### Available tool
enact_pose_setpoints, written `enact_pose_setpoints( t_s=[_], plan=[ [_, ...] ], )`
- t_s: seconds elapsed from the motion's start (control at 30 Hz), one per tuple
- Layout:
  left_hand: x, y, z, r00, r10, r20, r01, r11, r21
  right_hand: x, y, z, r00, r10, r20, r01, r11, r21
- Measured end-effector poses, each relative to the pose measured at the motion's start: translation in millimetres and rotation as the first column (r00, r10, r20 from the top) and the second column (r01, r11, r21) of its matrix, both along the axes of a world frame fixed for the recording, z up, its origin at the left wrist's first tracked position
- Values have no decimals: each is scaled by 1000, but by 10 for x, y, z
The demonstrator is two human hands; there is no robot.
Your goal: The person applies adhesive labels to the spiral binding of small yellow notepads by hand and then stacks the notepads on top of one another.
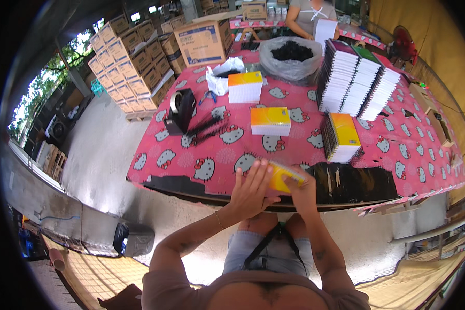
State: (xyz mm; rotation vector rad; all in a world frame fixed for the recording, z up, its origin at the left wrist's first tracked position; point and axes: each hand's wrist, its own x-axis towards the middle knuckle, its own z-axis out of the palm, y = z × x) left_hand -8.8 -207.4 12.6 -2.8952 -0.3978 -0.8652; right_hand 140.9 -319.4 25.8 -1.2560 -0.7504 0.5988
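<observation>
A small notebook with a yellow-orange cover (281, 177) is tilted up at the table's near edge, between my hands. My right hand (303, 190) grips its right side, thumb on the cover. Along the left edge of the notebook lies my left hand (252, 185), fingers stretched out and thumb apart. A blurred dark strip shows just above its fingertips; I cannot tell what it is. Beyond are two yellow-topped stacks of paper, a nearer stack (270, 122) and a farther stack (245, 88). To the right stands a pile of coil-bound yellow notebooks (342, 138).
Loose black binding coils (207, 129) lie beside a black tape dispenser (181, 112). A clear bag of black coils (290, 58) and tall stacks of bound notebooks (355, 80) stand farther back. Cartons (126, 64) are piled left. Another person (311, 19) works across the table.
</observation>
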Motion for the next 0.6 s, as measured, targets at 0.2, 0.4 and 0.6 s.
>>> enact_pose_setpoints(
  t_s=[0.2, 0.4, 0.6],
  plan=[
    [19, 36, 278, 998, 5, -70, -3, 999, 36, -17, -47, 99, 999, 48, 14, -48, 999, -25],
    [211, 195, 688, 989, 128, 74, -130, 991, 20, -59, -38, 84, 996, 81, 24, -79, 995, -68],
    [149, -14, 358, 998, 38, 40, -40, 997, 59, -37, -27, 129, 991, 104, 87, -103, 995, -16]
  ],
)
